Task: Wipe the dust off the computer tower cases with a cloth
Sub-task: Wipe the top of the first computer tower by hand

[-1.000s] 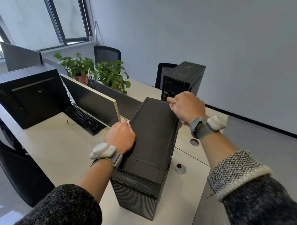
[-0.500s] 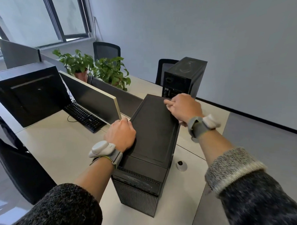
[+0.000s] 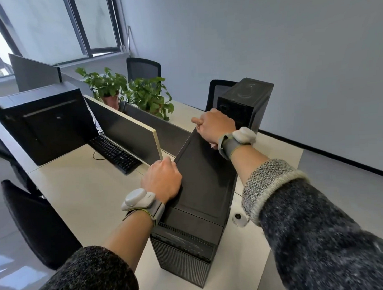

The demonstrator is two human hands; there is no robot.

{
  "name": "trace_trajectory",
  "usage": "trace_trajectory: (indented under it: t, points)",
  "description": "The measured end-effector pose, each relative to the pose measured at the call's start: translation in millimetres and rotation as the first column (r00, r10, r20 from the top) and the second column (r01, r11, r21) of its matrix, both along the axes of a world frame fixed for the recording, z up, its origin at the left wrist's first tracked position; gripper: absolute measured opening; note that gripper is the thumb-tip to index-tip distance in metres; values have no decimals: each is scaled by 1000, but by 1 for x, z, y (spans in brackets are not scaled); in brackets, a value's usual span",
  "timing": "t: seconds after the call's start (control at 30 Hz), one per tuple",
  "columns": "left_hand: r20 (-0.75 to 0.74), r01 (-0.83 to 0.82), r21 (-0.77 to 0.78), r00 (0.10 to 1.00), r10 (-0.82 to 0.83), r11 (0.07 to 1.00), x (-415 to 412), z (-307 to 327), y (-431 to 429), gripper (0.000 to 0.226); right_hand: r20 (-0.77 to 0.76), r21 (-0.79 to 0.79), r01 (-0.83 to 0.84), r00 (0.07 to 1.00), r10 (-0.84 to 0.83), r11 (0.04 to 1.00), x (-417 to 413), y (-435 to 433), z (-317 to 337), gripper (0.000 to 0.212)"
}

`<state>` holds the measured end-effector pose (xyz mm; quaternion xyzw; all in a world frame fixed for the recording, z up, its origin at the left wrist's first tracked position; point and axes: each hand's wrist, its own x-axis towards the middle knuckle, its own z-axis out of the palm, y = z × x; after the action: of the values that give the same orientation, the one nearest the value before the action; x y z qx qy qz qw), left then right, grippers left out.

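**Desk:** What's nearest you?

**Operator:** My two sleeves, then the near tower case (image 3: 200, 183). It stands upright on the bench (image 3: 86, 192) with its grille front toward me. The marks on that front are too blurred for me to read. One round cable grommet (image 3: 239, 218) sits in the bench just right of it.

**Desk:** And the hands?

**Operator:** My left hand (image 3: 161, 180) has its fingers curled over the left edge of the top, gripping it. My right hand (image 3: 213, 126) lies knuckles-up at the far end of the top with its fingers bent under. I cannot tell whether they pinch anything. I wear two grey wristbands (image 3: 142, 203), one on each wrist, each with a white pod.

**Desk:** Any change from a second ago?

**Operator:** Little. The left hand stays on the same edge. The right is still at the far end, shifted slightly across it.

**Desk:** Farther out?

**Operator:** To the left are one keyboard (image 3: 114, 152), one monitor (image 3: 125, 134) and a large black boxy unit (image 3: 44, 121) I can't identify. A second tower case (image 3: 247, 99) stands upright just behind my right hand. Past the divider are two potted plants (image 3: 149, 96). I count three office chairs (image 3: 143, 68), one at my near left and two at the far side. The window (image 3: 95, 24) is beyond them.
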<state>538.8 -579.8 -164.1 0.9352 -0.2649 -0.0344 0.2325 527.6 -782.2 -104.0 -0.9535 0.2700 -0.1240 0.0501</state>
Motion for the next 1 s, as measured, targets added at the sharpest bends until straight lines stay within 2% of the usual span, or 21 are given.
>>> trace_trajectory:
  t: [0.1, 0.2, 0.47, 0.63, 0.8, 0.9, 1.0]
  points:
    - [13, 6, 4, 1000, -6, 1000, -1, -2, -2, 32, -60, 43, -5, 998, 8, 999, 21, -2, -7, 35]
    - [-8, 9, -2, 1000, -9, 1000, 0, -2, -3, 32, -53, 66, 30, 998, -26, 997, 15, -11, -15, 38]
    - [-32, -5, -22, 999, 4, 1000, 1, -4, -3, 33, 60, 109, 207, 975, -214, 972, -82, -60, -38, 28]
    - [-22, -16, -18, 1000, 16, 1000, -3, -1, -2, 32, 15, 133, 374, 925, -379, 918, -129, -82, -36, 28]
    - [-26, -15, -10, 1000, 15, 1000, -3, -1, -3, 32, 227, 253, 187, 942, -246, 949, -115, -66, -20, 31]
    - [-31, -12, -28, 999, 11, 1000, 0, -2, -3, 33, 153, 208, 136, 974, -170, 969, -96, -52, -22, 28]
    - [-32, -16, -31, 999, 15, 999, 1, -3, -2, 34, 88, 161, 159, 981, -175, 974, -92, -42, -35, 24]
